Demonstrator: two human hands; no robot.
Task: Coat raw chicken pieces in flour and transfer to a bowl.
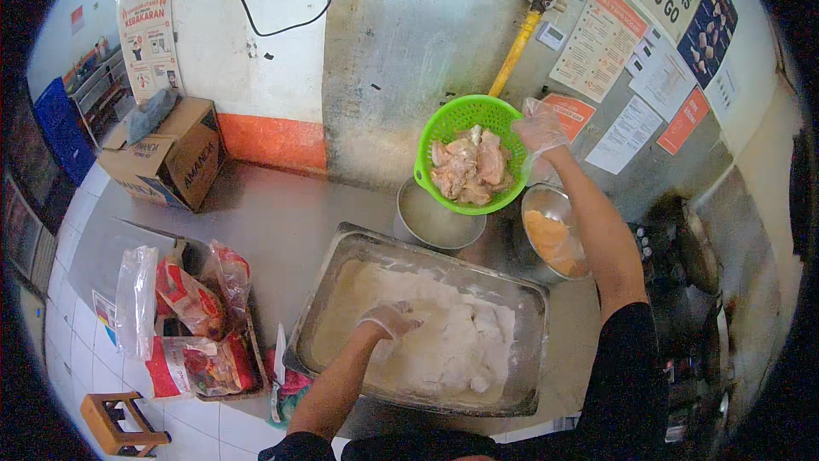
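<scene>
A green plastic colander (441,117) with pieces of raw chicken (473,167) in it is held by its right rim in my right hand (542,129), which wears a clear plastic glove. It hangs tilted above a round metal bowl of cloudy liquid (445,218). My left hand (391,321), also gloved, is low over the pale flour (409,282) in a large rectangular metal tray (544,346). Its fingers point right and look slightly apart, with nothing seen in them. Flour-covered pieces (473,349) are heaped in the tray's right half.
Right of the colander, a metal bowl (555,195) holds an orange-tan powder. A knife (279,358) lies left of the tray, beside packaged red-labelled bags (205,307). A cardboard box (173,147) stands at the back left. A stove (659,307) is at the right, a wooden stool (121,422) lower left.
</scene>
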